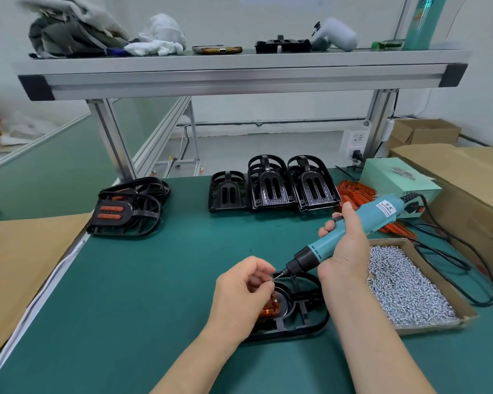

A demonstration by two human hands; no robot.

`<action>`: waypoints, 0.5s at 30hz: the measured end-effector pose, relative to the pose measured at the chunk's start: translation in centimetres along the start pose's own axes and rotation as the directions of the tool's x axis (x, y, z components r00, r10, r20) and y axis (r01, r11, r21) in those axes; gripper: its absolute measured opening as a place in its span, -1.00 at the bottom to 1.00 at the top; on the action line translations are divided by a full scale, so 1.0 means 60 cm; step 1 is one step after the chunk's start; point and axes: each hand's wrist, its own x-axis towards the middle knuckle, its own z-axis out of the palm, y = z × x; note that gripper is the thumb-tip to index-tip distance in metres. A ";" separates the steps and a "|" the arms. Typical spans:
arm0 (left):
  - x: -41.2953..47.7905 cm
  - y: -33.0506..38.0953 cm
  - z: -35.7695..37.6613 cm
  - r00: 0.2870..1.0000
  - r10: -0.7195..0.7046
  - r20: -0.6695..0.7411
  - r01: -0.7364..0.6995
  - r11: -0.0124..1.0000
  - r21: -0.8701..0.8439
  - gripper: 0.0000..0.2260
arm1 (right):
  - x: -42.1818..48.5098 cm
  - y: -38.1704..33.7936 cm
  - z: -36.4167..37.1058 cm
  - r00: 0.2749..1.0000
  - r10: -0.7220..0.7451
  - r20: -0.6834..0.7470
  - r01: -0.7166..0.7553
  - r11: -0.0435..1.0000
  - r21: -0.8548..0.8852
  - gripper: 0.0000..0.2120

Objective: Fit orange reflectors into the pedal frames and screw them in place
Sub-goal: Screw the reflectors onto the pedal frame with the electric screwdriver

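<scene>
Our pedal frame (305,305) lies flat on the green counter (154,280), close in front of us, with its long axis running left to right. The orange reflector (271,309) sits in its left end, partly hidden under our left hand (239,291). That hand's grip is a fingertip pinch on what looks like a small screw (272,280), though it is too tiny to be sure, held just above the reflector.

Our right hand (345,248) has its grip clenched round the teal electric screwdriver (387,211). The tool's long axis slopes from far right and high down to near left and low. Its bit (281,275) points at the left fingertips and is almost touching the screw.

The next move turns on that line. The screw lies just left of and below the bit, and the reflector lies under both. We judge that the bit must seat in the screw head, and then the tool must swing more upright to drive down into the frame. The left hand is the nearer one to the reflector.

Loose screws (404,285) fill a cardboard box (427,327) at right. Empty frames (273,186) stand at the far side, spare reflectors (353,191) lie to their right, and finished pedals (125,214) are stacked at far left.
</scene>
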 end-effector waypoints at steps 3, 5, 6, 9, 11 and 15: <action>-0.001 0.001 0.000 1.000 0.003 -0.004 -0.003 1.000 0.012 -0.69 | -0.004 0.002 -0.001 1.000 -0.006 -0.011 0.006 1.000 -0.001 -0.80; -0.001 0.000 -0.002 1.000 -0.007 -0.004 0.007 1.000 -0.007 -0.67 | -0.005 0.001 0.000 1.000 -0.002 -0.018 0.002 1.000 0.007 -0.79; 0.000 0.000 -0.002 1.000 -0.013 -0.003 0.013 1.000 -0.017 -0.67 | -0.004 -0.001 0.001 1.000 0.001 -0.021 -0.001 1.000 0.009 -0.78; 0.000 -0.001 -0.003 1.000 -0.022 0.003 0.022 0.999 -0.042 -0.65 | -0.002 -0.002 0.002 1.000 -0.007 -0.024 0.007 1.000 0.013 -0.78; 0.001 -0.002 -0.002 1.000 -0.018 0.003 0.019 0.999 -0.042 -0.65 | -0.002 -0.002 0.001 1.000 0.000 -0.028 0.000 1.000 0.013 -0.80; 0.000 -0.005 -0.001 1.000 -0.004 -0.001 0.004 0.999 -0.033 -0.65 | -0.003 0.000 -0.001 0.999 0.007 -0.033 -0.007 1.000 0.015 -0.82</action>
